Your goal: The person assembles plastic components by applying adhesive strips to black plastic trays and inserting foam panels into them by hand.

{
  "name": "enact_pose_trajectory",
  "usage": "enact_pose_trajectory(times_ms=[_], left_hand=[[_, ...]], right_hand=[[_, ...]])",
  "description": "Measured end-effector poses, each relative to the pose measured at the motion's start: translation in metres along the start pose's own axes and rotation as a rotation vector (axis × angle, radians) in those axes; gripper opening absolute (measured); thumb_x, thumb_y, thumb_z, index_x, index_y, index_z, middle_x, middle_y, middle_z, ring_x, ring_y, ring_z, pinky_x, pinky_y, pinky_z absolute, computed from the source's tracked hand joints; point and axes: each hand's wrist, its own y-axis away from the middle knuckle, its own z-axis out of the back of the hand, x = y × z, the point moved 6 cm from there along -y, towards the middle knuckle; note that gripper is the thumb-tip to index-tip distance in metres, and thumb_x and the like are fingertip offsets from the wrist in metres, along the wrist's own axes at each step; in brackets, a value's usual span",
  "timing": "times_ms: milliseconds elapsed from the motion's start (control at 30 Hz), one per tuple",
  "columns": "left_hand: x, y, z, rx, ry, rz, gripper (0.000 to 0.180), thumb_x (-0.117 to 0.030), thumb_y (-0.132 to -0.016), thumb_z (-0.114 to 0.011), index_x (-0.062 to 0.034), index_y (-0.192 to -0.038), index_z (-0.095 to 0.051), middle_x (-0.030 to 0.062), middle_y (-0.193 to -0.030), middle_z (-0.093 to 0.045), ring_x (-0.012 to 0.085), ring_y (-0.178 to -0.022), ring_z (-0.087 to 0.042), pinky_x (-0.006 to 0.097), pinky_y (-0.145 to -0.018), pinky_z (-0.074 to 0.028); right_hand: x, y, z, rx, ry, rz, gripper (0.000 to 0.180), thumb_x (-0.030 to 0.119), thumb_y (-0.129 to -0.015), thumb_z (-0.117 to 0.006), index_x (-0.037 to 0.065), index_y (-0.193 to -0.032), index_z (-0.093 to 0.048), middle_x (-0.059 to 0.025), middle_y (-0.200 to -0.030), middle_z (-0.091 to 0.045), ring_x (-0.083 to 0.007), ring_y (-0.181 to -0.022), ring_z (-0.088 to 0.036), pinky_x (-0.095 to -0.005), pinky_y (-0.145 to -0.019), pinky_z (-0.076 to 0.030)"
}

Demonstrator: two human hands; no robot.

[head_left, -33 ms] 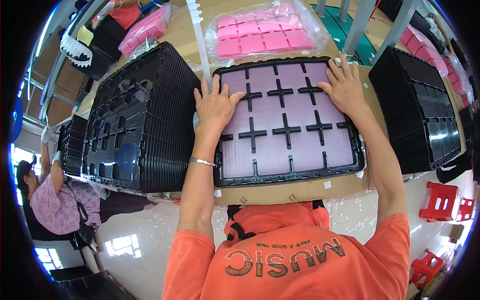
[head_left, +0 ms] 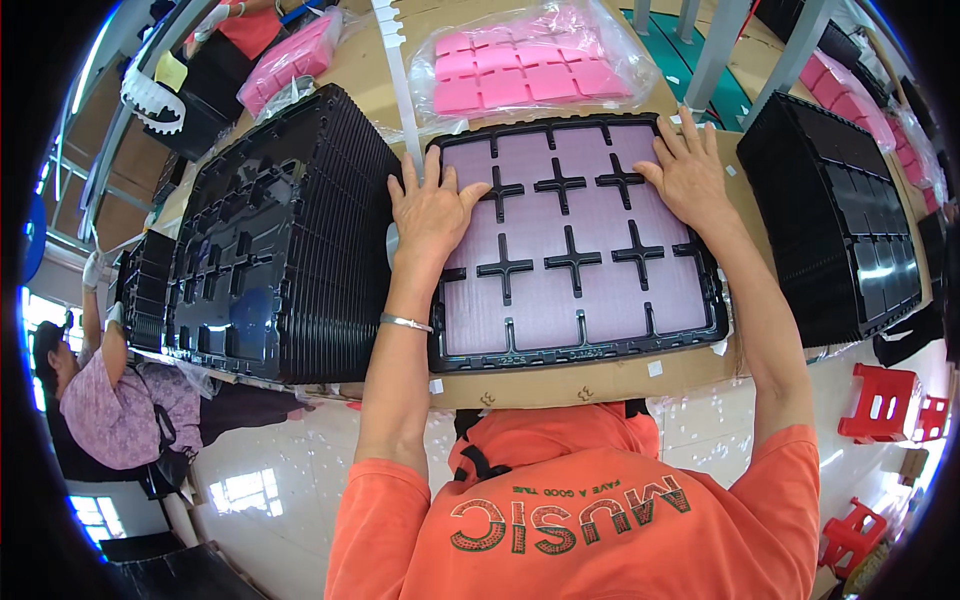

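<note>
Has black trays [head_left: 240, 240] stacked toward the tabletop's [head_left: 600, 386] left edge; rests the left hand [head_left: 434, 213], spread, on the left rim of a lavender-lined tray [head_left: 620, 350] near the front edge; rests the right hand [head_left: 692, 180], likewise spread, on its far-right corner.

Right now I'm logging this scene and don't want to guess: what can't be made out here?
All in the head view:
The floor of the black tray: covered by the lilac sheet.
Palms of the left hand and right hand: hidden by the backs of the hands.
Tray count in the black stack on the right: its side is too dark.
The head of the top-left co-worker: cut off by the upper edge.
</note>
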Motion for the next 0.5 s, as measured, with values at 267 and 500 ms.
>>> enact_pose_trajectory(times_ms=[267, 500], left_hand=[[0.000, -0.001, -0.002, 0.056, 0.072, 0.057, 0.061, -0.056, -0.096, -0.035, -0.0134, -0.134, -0.055, 0.0167, -0.151, -0.032, 0.0428, -0.140, -0.024, 0.058, -0.111, -0.022], [0.015, 0.013, 0.025, -0.108, 0.170, 0.159, 0.048, -0.040, -0.096, -0.049, 0.0021, -0.116, -0.062, 0.0264, -0.130, -0.052, 0.0464, -0.119, -0.049, 0.054, -0.094, -0.044]], right_hand=[[-0.002, 0.003, 0.002, -0.035, -0.017, -0.025, 0.065, 0.055, -0.097, -0.034, 0.003, -0.126, -0.060, -0.0119, -0.145, -0.043, -0.0319, -0.144, -0.020, -0.0555, -0.115, -0.011], [-0.023, 0.030, 0.012, -0.188, -0.270, -0.305, 0.053, 0.047, -0.095, -0.047, 0.001, -0.115, -0.064, -0.0155, -0.120, -0.060, -0.0354, -0.114, -0.053, -0.0502, -0.097, -0.039]])
